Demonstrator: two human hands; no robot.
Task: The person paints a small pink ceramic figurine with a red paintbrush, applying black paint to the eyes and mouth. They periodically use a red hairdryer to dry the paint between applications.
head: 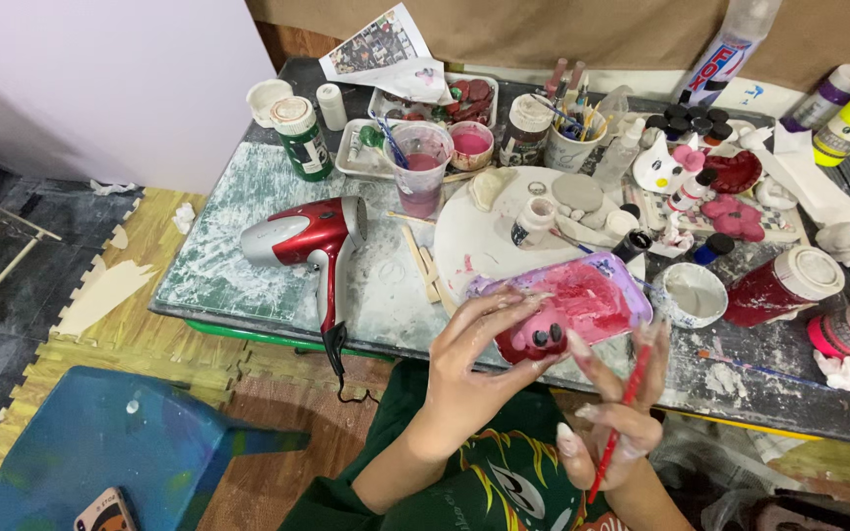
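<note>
Paint-spattered grey worktable [248,265] fills most of the view, crowded with pots and bottles. Off its near left corner stands a blue plastic stool [100,442] on woven yellow floor mats. On the table's left half lies a red and silver hair dryer [312,236], its cord hanging over the front edge. To its right is a round white palette plate [484,236], with a clear plastic cup of pink water [420,172] just behind it. A lilac plastic tray smeared with red paint [592,295] sits at the plate's near edge, and a small white bowl of pale paint [696,293] stands just right of the tray.

Over the table's front edge, the left hand [469,379] is curled around a small red clay figure with dark eyes [533,336], fingers wrapped over its top and thumb beneath. The right hand [617,413] pinches a thin red-handled paintbrush [622,418], held just beside the figure, its tip hidden.
</note>
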